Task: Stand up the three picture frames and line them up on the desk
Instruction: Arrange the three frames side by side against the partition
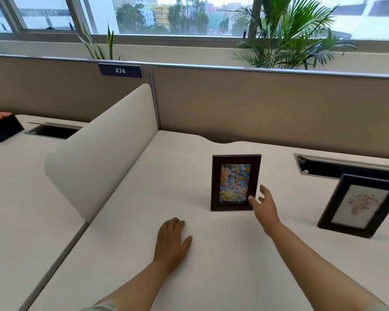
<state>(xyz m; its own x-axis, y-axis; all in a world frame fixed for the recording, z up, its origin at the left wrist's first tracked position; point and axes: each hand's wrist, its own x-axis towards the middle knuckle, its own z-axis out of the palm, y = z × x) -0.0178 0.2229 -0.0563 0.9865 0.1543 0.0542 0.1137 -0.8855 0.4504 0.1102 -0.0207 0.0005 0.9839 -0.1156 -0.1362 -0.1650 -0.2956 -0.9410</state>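
While the open right hand holds nothing, its fingers spread beside the dark brown wooden frame with the flower picture, that frame stands up on the white desk. To its right, well apart, stands a black frame with a pale picture. I count two frames; a third is not in view, so lining up seems unfinished. Near the brown frame's front, the left hand lies flat and empty.

This is an open-plan office. A white worktop is split into cubicle bays by a rounded white divider and backed by beige fabric partition panels, one carrying a number plate reading 474. Cable hatches are cut into the worktop, and potted palms stand before wide windows overlooking city buildings.
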